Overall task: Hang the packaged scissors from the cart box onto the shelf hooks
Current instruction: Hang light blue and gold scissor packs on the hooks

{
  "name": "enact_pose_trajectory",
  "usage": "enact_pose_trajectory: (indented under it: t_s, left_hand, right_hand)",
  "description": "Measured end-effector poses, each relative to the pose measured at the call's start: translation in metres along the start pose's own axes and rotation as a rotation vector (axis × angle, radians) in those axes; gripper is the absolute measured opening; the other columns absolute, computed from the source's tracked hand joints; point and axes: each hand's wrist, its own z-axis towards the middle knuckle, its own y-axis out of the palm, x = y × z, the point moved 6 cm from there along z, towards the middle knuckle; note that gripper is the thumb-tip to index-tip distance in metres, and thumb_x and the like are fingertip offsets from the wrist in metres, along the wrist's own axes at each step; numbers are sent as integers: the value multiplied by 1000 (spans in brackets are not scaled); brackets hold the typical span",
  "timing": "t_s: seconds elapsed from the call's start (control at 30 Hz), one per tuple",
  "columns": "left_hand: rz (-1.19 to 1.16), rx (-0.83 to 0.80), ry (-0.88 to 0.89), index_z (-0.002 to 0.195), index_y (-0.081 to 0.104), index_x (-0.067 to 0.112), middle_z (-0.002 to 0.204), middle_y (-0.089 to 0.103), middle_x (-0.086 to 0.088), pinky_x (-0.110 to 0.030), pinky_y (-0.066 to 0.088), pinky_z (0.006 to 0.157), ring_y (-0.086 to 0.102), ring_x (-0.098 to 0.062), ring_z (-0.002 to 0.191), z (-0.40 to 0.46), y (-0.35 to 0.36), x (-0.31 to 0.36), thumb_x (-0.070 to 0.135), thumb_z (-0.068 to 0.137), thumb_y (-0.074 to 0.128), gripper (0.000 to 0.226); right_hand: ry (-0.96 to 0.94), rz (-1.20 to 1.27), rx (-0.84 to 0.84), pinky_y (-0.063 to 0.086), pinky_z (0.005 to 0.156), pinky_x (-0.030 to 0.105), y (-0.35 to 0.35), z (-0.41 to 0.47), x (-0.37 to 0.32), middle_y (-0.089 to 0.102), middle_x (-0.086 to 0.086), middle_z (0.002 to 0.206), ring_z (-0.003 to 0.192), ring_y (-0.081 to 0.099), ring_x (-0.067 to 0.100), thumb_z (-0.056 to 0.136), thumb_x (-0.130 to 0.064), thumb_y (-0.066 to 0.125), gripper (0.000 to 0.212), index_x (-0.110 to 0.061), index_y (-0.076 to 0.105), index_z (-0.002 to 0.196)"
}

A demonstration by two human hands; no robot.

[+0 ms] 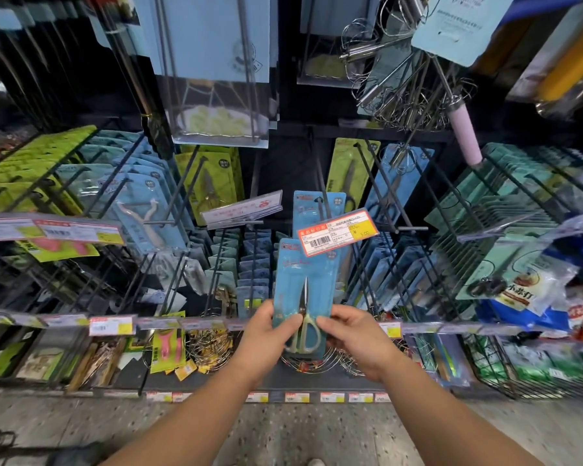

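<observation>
A blue blister pack of scissors point(303, 287) stands upright in front of the shelf, held at its lower end by both hands. My left hand point(266, 334) grips its left edge, thumb across the front. My right hand point(354, 338) pinches the right edge beside the scissor handles. The pack's top sits just under an orange-and-white price tag point(339, 232) at the tip of a black shelf hook point(322, 210). Another blue scissors pack point(317, 205) hangs on that hook behind it. The cart box is out of view.
Rows of black hooks carry green and blue packaged tools on both sides. Wire whisks point(404, 85) and a pink-handled one point(463, 136) hang at the upper right. Price rails point(111, 324) cross the front. Bagged goods point(525, 290) sit at the right.
</observation>
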Motion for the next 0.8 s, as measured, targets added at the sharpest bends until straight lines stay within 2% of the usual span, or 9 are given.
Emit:
enact_pose_trajectory:
  t_s: [0.07, 0.17, 0.23, 0.37, 0.4, 0.5, 0.6, 0.73, 0.8]
  left_hand:
    - [49, 2, 30, 111, 60, 16, 104, 72, -3, -26, 59, 72, 71, -10, 89, 1, 5, 7, 17, 94, 64, 17]
    - [66, 8, 70, 110, 60, 18, 101, 72, 0, -21, 57, 66, 71, -5, 83, 3, 11, 17, 19, 95, 64, 16]
    - [69, 18, 79, 109, 60, 19, 102, 72, 0, -21, 57, 67, 71, -8, 86, 6, 15, 20, 21, 95, 64, 15]
    - [51, 21, 84, 110, 61, 17, 101, 73, 2, -20, 56, 69, 71, -9, 89, 11, 20, 24, 22, 95, 64, 16]
    - [48, 21, 81, 111, 61, 16, 102, 73, 1, -20, 56, 71, 71, -9, 90, 12, 20, 25, 22, 95, 64, 18]
    - [37, 27, 72, 113, 60, 17, 103, 72, 1, -25, 57, 77, 70, -11, 93, 14, 20, 28, 24, 94, 65, 21]
    - [37, 32, 55, 115, 60, 16, 104, 72, 1, -31, 58, 82, 70, -12, 94, 19, 20, 25, 25, 94, 66, 24]
    - [34, 35, 61, 115, 60, 17, 104, 71, 3, -23, 57, 73, 70, -9, 91, 25, 20, 26, 26, 94, 66, 24]
    - [29, 30, 59, 115, 60, 17, 104, 72, 2, -24, 58, 73, 71, -10, 91, 29, 20, 27, 26, 94, 65, 23]
  right_hand:
    - [-16, 25, 20, 50, 71, 25, -5, -2, -3, 76, 1, 96, 80, 67, 10, 91, -9, 65, 16, -14, 74, 103]
    - [-31, 88, 41, 54, 76, 31, -10, -1, -7, 75, 8, 105, 90, 69, 18, 91, -10, 64, 19, -10, 73, 109]
    - [-44, 101, 54, 55, 77, 33, -14, 1, -9, 75, 8, 107, 91, 69, 21, 92, -9, 63, 20, -9, 72, 110]
    - [-73, 113, 73, 52, 61, 22, -17, 4, -15, 75, 9, 103, 80, 69, 15, 94, -8, 60, 19, -7, 71, 110]
    - [-81, 122, 75, 54, 63, 23, -18, 5, -16, 75, 10, 104, 82, 69, 16, 95, -7, 59, 19, -7, 71, 111]
    - [-105, 139, 70, 57, 80, 35, -18, 9, -18, 74, 11, 107, 93, 71, 22, 95, -7, 58, 19, -7, 70, 110]
    - [-119, 136, 94, 57, 73, 29, -18, 12, -19, 76, 8, 101, 87, 72, 18, 95, -6, 58, 17, -8, 71, 106]
    - [-140, 137, 134, 59, 72, 31, -20, 17, -21, 76, 10, 99, 84, 72, 19, 95, -7, 59, 16, -8, 70, 105]
    - [-155, 140, 146, 58, 68, 28, -21, 20, -23, 76, 9, 96, 81, 72, 18, 95, -7, 58, 15, -8, 70, 104]
